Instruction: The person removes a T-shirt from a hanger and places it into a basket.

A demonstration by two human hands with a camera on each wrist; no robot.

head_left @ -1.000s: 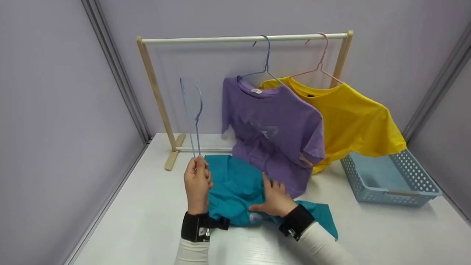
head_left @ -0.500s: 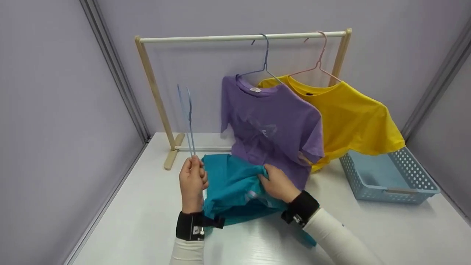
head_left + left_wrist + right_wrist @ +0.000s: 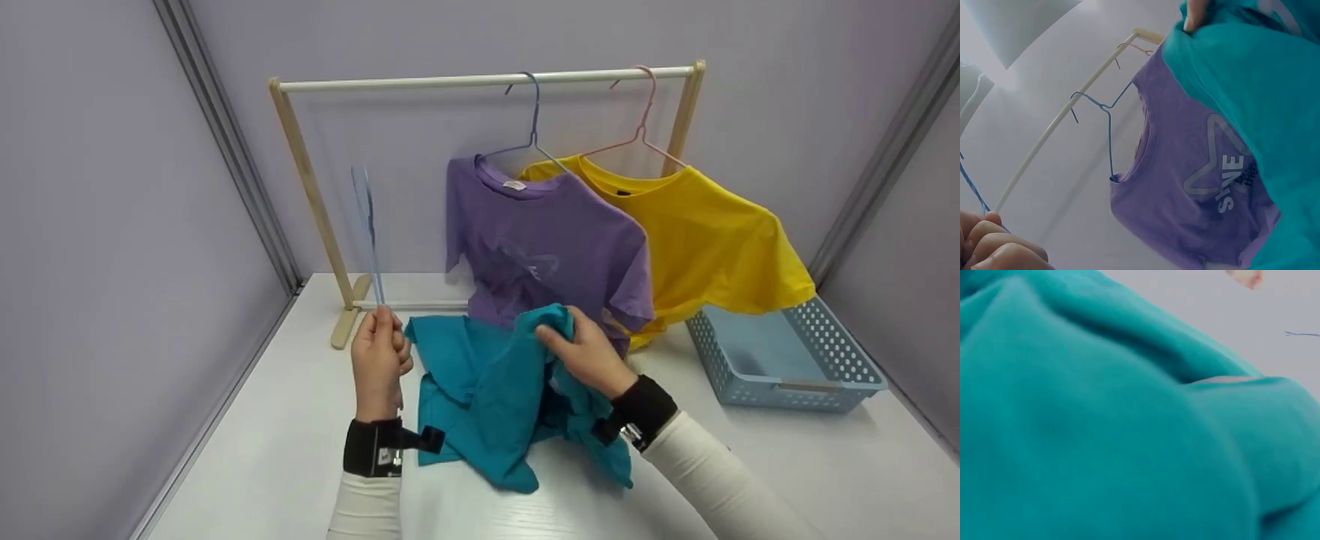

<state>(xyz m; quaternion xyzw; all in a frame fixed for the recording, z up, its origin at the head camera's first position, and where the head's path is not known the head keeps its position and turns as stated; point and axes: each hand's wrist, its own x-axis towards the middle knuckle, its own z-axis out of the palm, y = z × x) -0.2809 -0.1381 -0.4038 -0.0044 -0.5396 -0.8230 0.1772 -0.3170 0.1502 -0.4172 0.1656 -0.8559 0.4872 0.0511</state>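
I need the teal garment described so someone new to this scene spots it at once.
Find the rack at the back, where a purple shirt and a yellow shirt hang. In front of it, on the white table, the teal garment lies rumpled, one part raised in the right hand. Unlike those two shirts, it is teal and off the rail.

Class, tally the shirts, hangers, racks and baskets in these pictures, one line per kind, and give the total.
Shirts: 3 (teal shirt, purple shirt, yellow shirt)
Hangers: 3 (light-blue hanger, darker blue hanger, pink hanger)
Rack: 1
Basket: 1
Total: 8
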